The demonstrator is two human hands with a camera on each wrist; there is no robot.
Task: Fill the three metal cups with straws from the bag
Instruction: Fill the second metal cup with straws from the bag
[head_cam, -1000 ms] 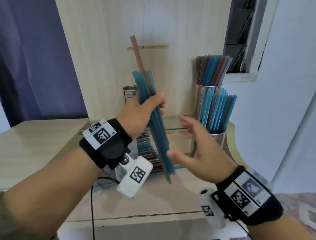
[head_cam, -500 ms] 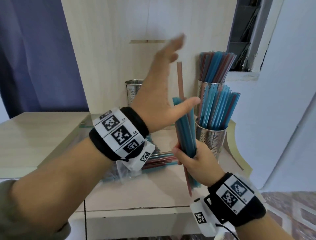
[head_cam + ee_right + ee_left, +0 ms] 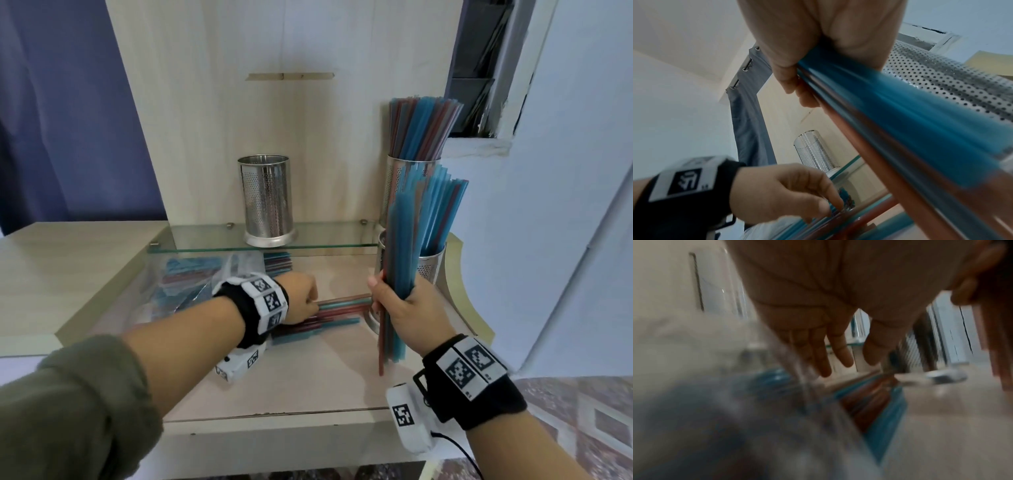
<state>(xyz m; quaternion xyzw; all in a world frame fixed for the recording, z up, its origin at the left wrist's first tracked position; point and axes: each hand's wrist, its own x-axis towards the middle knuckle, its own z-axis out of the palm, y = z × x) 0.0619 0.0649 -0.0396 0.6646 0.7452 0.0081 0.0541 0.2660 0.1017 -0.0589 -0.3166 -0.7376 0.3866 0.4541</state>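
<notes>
My right hand [image 3: 406, 308] now holds the straw bunch [image 3: 404, 260] alone, fingers wrapped tight. My left hand [image 3: 301, 303] let go (fingers loose) and reaches the straws on the bench [image 3: 339, 311] beneath. The empty cup [image 3: 268, 200] waits beyond.

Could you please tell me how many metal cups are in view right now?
3: an empty cup on the glass shelf, a full cup at the back right, and a front cup behind the held straws.

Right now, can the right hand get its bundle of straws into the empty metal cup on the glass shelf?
Probably yes. The right hand grips the bundle of straws upright, the empty metal cup stands open-topped on the glass shelf, and nothing stands between them; the left hand is lower, at the loose straws.
</notes>
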